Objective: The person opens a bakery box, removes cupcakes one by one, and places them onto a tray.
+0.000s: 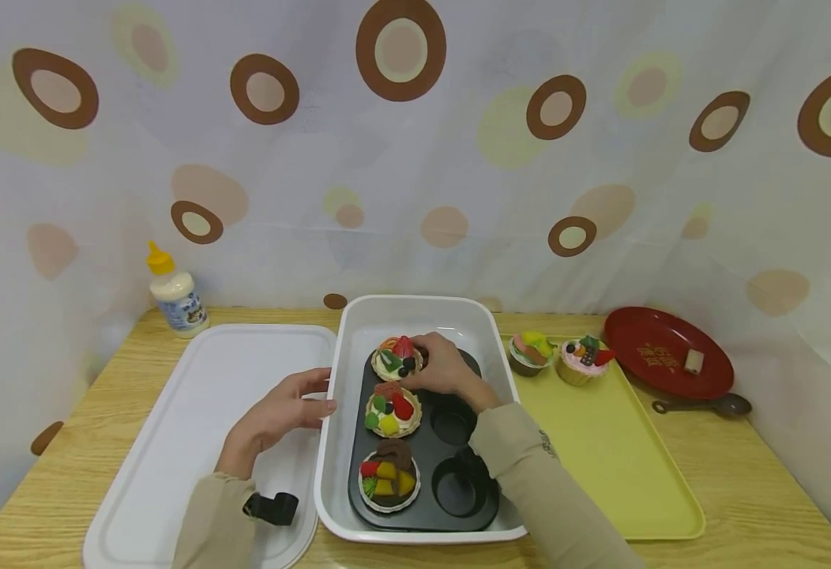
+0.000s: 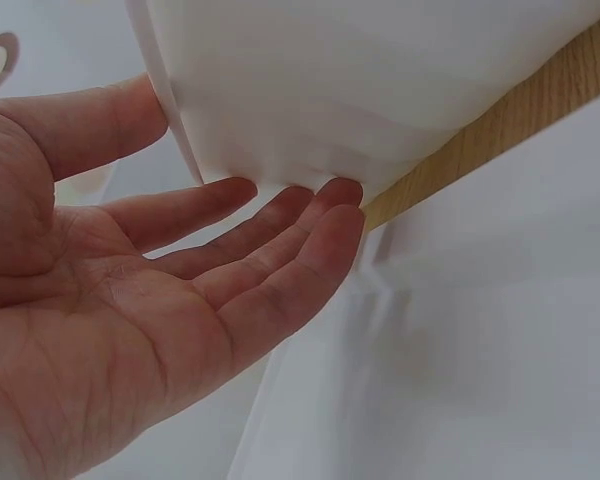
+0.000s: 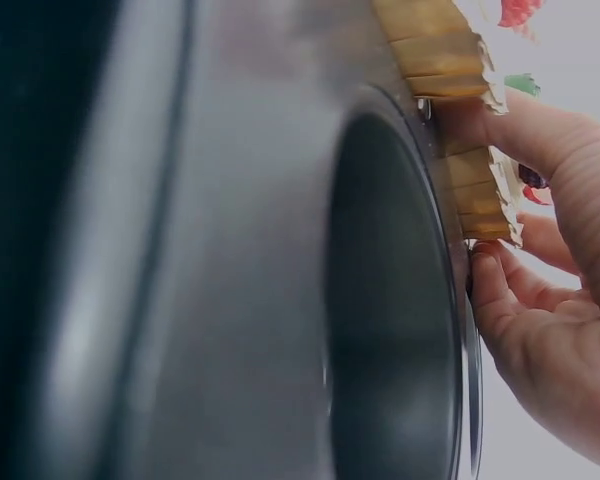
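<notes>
My right hand (image 1: 444, 365) holds a fruit tart (image 1: 392, 360) at the far left cup of a dark muffin pan (image 1: 423, 518). In the right wrist view, thumb and fingers lie on either side of its golden pleated case (image 3: 480, 195). Two more tarts sit in the pan's left column: a fruit-topped tart (image 1: 392, 415) in the middle and a chocolate tart (image 1: 389, 478) nearest me. The pan lies in a white tub (image 1: 415, 310). My left hand (image 1: 283, 415) is at the tub's left side, its loosely extended fingers touching the outer wall in the left wrist view.
A white tray (image 1: 152, 482) lies left, with a white squeeze bottle (image 1: 182, 304) behind it. On the right, a yellow tray (image 1: 622, 466) carries two cupcakes (image 1: 586, 361). Beyond are a red plate (image 1: 660, 348) bearing a small beige piece and a dark spoon (image 1: 707, 406). A patterned curtain (image 1: 458, 174) stands behind.
</notes>
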`<state>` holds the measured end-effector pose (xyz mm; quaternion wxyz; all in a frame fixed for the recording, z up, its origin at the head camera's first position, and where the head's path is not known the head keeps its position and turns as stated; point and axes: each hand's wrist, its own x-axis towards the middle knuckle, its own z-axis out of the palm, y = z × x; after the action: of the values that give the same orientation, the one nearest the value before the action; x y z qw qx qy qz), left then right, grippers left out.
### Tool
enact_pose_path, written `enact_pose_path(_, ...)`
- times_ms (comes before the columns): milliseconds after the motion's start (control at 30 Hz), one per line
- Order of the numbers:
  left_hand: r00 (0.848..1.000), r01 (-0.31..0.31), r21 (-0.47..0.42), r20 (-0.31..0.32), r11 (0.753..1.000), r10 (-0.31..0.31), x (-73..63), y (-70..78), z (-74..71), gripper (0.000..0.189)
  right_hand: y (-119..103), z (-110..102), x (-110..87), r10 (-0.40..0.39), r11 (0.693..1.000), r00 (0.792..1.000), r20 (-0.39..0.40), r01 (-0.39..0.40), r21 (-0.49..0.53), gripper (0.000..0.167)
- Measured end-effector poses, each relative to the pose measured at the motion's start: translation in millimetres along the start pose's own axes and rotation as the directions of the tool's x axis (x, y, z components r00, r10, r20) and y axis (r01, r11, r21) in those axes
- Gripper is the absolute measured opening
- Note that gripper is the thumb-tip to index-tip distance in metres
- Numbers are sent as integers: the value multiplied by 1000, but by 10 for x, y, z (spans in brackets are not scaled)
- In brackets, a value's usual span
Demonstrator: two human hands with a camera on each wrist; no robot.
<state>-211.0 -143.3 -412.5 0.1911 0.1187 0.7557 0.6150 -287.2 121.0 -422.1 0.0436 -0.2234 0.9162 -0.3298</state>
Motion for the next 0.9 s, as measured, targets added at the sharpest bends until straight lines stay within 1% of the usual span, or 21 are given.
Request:
enact_pose_path(133, 1000, 1, -3, -1, 1000, -1, -3, 2, 5, 61, 4, 18, 0, 15, 999, 1000, -25, -16, -36, 61)
enact_pose_path(233, 1000, 1, -6, -2, 1000, -1, -2, 2, 8, 61, 4, 26, 3, 11, 999, 999, -35, -13, -50, 60)
enact_pose_path(433, 1000, 4, -3, -7, 1000, -4, 1, -1, 11, 61, -5, 24, 6, 0, 998, 999, -34, -2, -56, 54)
enact_pose_path(733, 1000, 9, -2, -11, 1000, -9, -4, -1, 9, 61, -12, 27, 9, 8, 997, 999, -51, -11, -72, 55)
enact_pose_path(900, 1000, 6, -1, -8, 1000, -6, -4, -4, 8, 61, -23, 26, 2, 26, 998, 998, -53, -29, -59, 57)
